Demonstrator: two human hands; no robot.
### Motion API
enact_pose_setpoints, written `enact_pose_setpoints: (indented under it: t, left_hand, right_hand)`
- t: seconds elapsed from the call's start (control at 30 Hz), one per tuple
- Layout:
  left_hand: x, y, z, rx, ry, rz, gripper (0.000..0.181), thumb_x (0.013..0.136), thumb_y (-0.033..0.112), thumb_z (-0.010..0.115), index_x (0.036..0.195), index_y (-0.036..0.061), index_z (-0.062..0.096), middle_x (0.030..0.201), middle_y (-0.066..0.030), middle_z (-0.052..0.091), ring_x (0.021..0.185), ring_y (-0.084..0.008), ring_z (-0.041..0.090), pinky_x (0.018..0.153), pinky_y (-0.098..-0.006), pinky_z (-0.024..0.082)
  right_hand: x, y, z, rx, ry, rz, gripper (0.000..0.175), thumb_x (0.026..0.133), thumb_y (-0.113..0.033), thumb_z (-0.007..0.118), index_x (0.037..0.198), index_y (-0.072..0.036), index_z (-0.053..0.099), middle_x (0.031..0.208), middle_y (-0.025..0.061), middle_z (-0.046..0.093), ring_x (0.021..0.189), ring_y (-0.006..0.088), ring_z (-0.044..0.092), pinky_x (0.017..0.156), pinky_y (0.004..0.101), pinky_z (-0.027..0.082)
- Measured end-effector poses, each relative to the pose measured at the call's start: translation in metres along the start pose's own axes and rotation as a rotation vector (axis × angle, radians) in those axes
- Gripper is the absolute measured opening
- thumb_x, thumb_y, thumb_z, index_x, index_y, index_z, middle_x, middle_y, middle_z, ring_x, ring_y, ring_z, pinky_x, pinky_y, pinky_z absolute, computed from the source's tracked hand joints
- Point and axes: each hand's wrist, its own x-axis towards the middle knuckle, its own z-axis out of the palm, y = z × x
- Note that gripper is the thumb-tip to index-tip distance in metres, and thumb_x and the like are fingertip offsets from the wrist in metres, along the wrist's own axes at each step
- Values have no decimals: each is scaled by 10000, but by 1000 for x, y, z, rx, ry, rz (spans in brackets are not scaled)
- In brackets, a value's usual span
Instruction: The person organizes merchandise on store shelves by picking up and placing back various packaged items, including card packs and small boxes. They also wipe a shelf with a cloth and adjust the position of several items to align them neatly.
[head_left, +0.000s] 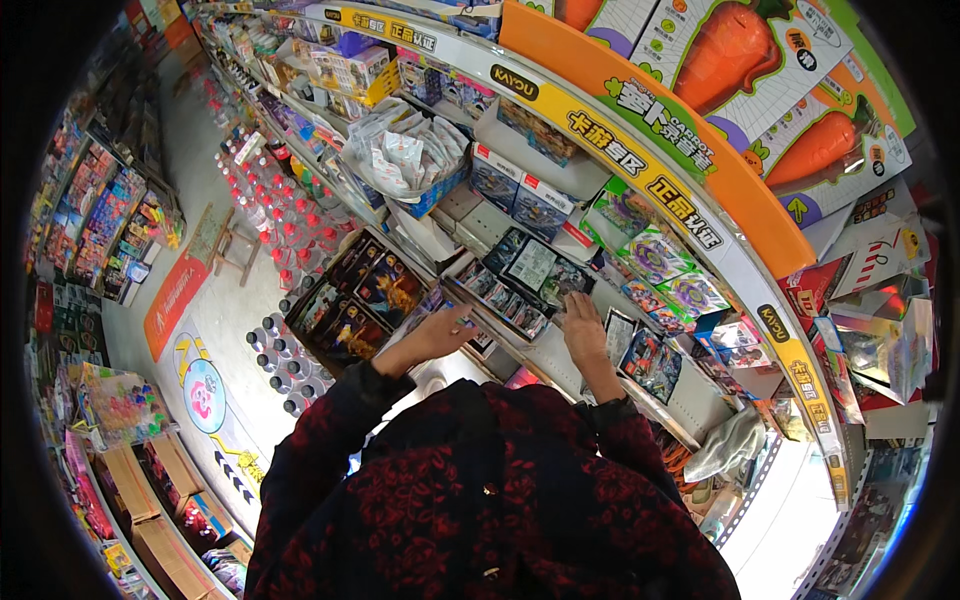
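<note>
My right hand (583, 330) rests at the near edge of a group of dark printed packets (534, 262) on the shelf, its fingertips at their lower right corner; whether it grips one cannot be told. My left hand (442, 334) is held above the shelf's front edge, fingers apart, with nothing visible in it. Between the hands lies a narrow open box of small packets (499, 298). To the left stands a dark carton holding boxes with golden figures (394, 289). Right of my right hand, more dark packets (651, 365) lie on the shelf.
Behind the packets stand blue-and-white boxes (540, 206) and green toy packs (652, 247). A tub of white sachets (409, 150) is further left. A curved shelf edge (600, 135) runs overhead. Bottles with red caps (289, 217) stand on the floor, left. A grey cloth (727, 444) hangs at right.
</note>
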Motion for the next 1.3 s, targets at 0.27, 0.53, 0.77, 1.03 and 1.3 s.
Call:
enact_pose_setpoints:
  t: [0.27,0.53,0.77,1.03,1.3]
  left_hand:
    - [48,18,10,-536,37,-285,543,882,180,482,1313,-63,259,1316,-174,370,1025,-192,499,790,-298,446]
    - [23,67,-28,-1120,68,-114,511,924,407,365,1190,-19,460,1042,-61,577,871,-121,570,759,-278,490]
    - [-12,85,-43,-909,45,-68,311,920,227,441,1024,-35,571,896,-58,627,725,-128,608,629,-292,540]
    - [-33,63,-53,-887,168,-65,318,928,247,428,997,-22,583,807,-9,620,653,-77,568,587,-244,498]
    - [-60,59,-67,-555,32,-175,286,909,263,477,976,11,594,777,46,579,750,-21,514,645,-199,431]
  right_hand:
    - [16,-8,-80,215,499,-4,171,813,-80,534,966,-11,570,880,144,599,814,283,587,658,346,447]
    - [28,-27,-136,769,148,152,154,824,-127,565,813,25,583,588,125,500,505,162,449,496,282,379]
    - [34,-48,-127,1040,-36,248,191,842,-147,571,902,32,600,641,27,572,539,58,455,490,215,371]
    - [18,-64,-122,1455,-295,248,141,825,-122,602,901,-8,568,679,38,605,559,76,553,476,202,426]
    - [21,-76,-121,1260,-113,204,101,827,-78,585,862,11,553,659,19,576,592,48,516,530,195,421]
